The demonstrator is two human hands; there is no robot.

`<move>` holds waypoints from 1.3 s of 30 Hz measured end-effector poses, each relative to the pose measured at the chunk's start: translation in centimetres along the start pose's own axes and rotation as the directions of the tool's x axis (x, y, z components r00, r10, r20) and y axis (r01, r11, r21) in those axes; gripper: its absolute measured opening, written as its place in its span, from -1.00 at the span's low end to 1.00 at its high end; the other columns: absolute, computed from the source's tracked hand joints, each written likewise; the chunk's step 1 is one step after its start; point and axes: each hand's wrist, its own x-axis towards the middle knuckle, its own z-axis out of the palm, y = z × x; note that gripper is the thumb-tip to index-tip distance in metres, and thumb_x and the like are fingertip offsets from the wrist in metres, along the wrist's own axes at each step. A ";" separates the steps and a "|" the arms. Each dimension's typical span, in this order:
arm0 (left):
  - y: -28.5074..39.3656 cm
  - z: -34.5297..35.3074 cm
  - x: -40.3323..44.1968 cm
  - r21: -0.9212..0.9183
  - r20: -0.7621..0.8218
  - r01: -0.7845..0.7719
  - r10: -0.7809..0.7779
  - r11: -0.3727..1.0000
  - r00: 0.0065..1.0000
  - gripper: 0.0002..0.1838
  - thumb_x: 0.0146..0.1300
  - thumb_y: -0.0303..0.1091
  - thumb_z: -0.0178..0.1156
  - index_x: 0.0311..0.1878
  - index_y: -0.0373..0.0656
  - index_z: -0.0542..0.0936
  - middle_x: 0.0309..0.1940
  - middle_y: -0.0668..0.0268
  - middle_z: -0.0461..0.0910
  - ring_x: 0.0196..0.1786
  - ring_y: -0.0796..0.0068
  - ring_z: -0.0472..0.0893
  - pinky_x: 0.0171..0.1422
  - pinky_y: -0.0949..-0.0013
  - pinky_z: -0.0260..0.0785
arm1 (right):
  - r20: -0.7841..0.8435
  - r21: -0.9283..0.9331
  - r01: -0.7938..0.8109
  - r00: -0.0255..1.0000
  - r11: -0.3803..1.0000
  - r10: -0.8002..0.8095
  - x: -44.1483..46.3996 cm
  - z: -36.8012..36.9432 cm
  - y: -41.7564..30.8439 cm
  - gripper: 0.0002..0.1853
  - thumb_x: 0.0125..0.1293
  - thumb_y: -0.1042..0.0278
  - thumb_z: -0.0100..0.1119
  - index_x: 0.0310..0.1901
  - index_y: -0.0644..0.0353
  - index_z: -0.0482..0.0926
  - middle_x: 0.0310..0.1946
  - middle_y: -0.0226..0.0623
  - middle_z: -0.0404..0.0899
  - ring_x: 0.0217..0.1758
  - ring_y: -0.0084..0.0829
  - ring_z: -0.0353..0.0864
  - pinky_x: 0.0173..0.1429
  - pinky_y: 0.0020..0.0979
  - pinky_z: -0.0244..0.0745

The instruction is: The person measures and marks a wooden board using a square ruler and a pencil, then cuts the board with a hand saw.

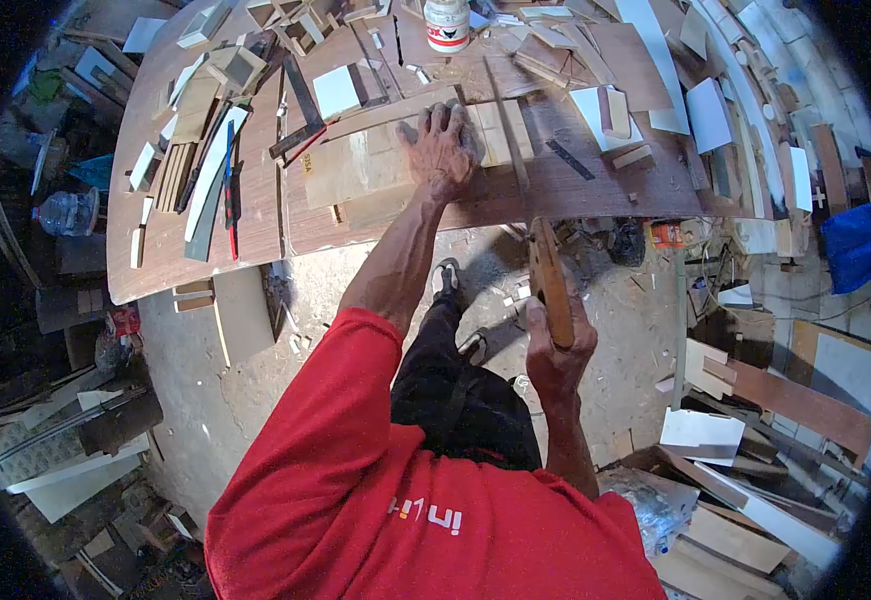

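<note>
My left hand (pixel 442 150) lies flat with fingers spread on a pale wooden board (pixel 355 165) near the table's front edge. In my right hand (pixel 563 340) is the wooden handle of a handsaw (pixel 549 280), gripped in front of the table edge. The saw's narrow blade (pixel 507 130) points away from me and crosses the board's right part; how deep it sits in the wood I cannot tell. Close to the board's right end lies a dark metal ruler (pixel 569 159). A dark try square (pixel 300 110) and a red pencil (pixel 305 146) are left of the board.
A white glue tub (pixel 446 25) stands at the table's back. Long strips and a blue-and-red tool (pixel 230 190) lie on the left. White and brown offcuts (pixel 605 115) cover the right side. Scrap panels (pixel 700 435) are piled on the floor at right.
</note>
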 end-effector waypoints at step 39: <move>-1.2 2.7 1.4 0.079 0.056 -0.040 0.036 0.996 0.998 -0.08 0.00 -0.05 0.30 0.47 0.42 0.13 0.35 0.25 0.22 0.43 0.07 0.16 0.38 -0.51 -0.20 | 0.027 -0.073 -0.049 0.998 0.996 0.051 -1.3 -0.1 -1.2 -0.47 0.22 0.46 0.11 0.26 0.35 0.39 -0.25 0.11 0.65 -0.40 -0.12 0.71 -0.31 -0.28 0.57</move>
